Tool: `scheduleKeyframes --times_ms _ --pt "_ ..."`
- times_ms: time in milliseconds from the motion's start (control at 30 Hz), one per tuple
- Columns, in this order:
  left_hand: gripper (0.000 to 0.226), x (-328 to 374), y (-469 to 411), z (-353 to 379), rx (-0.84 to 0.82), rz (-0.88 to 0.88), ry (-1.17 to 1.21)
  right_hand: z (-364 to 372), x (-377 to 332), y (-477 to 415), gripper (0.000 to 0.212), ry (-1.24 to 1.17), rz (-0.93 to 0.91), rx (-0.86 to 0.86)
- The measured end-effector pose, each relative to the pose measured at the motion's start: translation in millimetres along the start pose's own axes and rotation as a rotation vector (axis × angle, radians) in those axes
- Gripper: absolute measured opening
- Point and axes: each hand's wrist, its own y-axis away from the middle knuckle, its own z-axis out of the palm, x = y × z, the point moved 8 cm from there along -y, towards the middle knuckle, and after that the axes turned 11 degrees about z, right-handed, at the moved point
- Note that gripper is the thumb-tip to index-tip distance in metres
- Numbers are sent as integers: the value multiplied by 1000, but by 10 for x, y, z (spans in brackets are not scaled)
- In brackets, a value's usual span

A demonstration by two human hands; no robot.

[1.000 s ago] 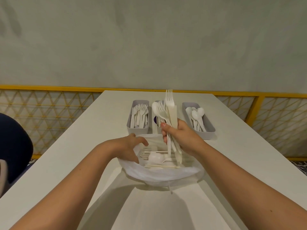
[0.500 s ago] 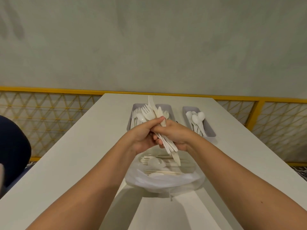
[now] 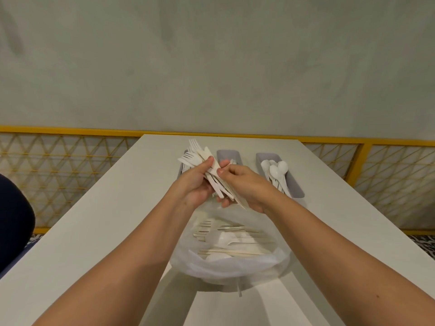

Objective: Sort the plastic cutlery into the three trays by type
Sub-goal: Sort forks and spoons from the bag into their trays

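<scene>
A bundle of white plastic cutlery [image 3: 204, 161], forks and knives, is held above the table in front of the trays. My left hand [image 3: 194, 184] grips the bundle from the left. My right hand [image 3: 244, 184] touches the same bundle from the right, pinching one piece with thumb and forefinger. Three grey trays stand at the far end: the left tray [image 3: 180, 169] is mostly hidden behind the bundle, the middle tray [image 3: 228, 154] shows its far wall, and the right tray [image 3: 295, 188] holds white spoons [image 3: 275, 169]. Below my hands lies an open clear plastic bag [image 3: 226, 267] with more mixed cutlery.
The white table [image 3: 106, 220] runs away from me to a grey wall. A yellow lattice railing [image 3: 58, 165] lines both sides behind the table. A dark blue chair back [image 3: 14, 222] is at the left edge.
The right hand held the bundle alone while the left hand was at the bag. The left hand rose and took hold of the bundle, which now tilts left.
</scene>
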Motion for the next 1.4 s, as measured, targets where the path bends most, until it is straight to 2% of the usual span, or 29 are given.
scheduleKeyframes --times_ms 133,233,367,567,800,933,1067,1233,1400 --pt "21 -16 -56 16 3 -5 -14 -34 -3 -5 20 4 17 48" --pt "24 -14 -87 40 -33 3 -97 -92 1 -27 15 17 23 147" --pt "22 -12 -124 75 -45 21 -111 -181 -35 -39 20 92 -28 302" --pt "17 21 -135 127 -26 36 -67 -161 -112 -36 18 192 -100 381" --pt "16 56 -232 13 54 72 -128 -183 -118 -142 21 229 -88 416" --pt "15 86 -269 -22 66 92 -168 -161 -106 -161 23 190 -82 365" --pt "12 58 -301 -57 81 59 -162 -155 -109 -176 25 132 -90 306" --pt "19 15 -327 -75 107 21 -117 -183 -84 -257 23 61 -56 302" --pt "18 5 -351 -90 146 10 -141 -227 -48 -330 29 193 -32 387"
